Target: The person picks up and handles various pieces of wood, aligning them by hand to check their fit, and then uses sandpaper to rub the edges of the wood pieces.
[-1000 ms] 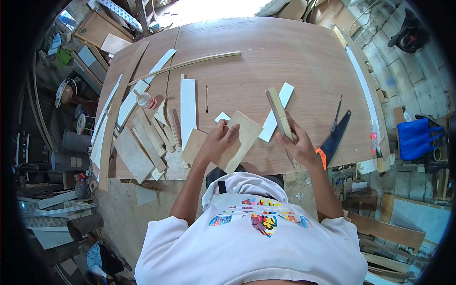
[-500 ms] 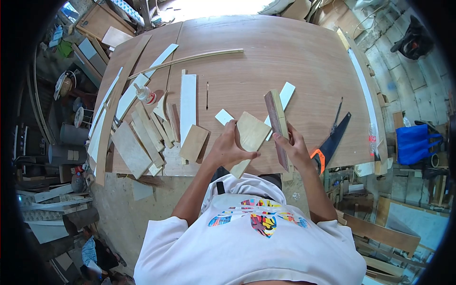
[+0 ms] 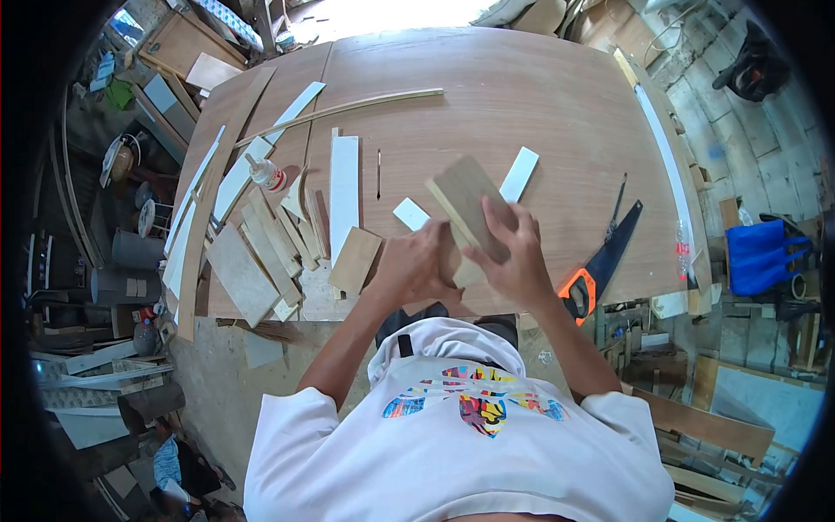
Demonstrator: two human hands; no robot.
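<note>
My right hand point(image 3: 513, 252) grips a thick wooden block point(image 3: 468, 193), its broad face turned up and fingers laid across its lower end. Just left of it, my left hand point(image 3: 416, 265) is closed around a small wooden board point(image 3: 468, 275), mostly hidden behind the block and my fingers. The two pieces overlap in this view, above the table's near edge. Beyond my hands lie a short white piece point(image 3: 411, 214) and a white strip point(image 3: 519, 174). A small wooden board point(image 3: 355, 261) rests by my left wrist.
On the table point(image 3: 391, 65), a handsaw point(image 3: 614, 245) with an orange handle lies to the right beside a thin dark tool point(image 3: 617, 207). Wood offcuts point(image 3: 246, 274), a glue bottle point(image 3: 271, 177) and a white board point(image 3: 345, 196) are on the left. A blue bag point(image 3: 755, 261) stands far right.
My right hand has swung the block left and turned its broad face up, over the board in my left hand. The left hand's board has become mostly covered.
</note>
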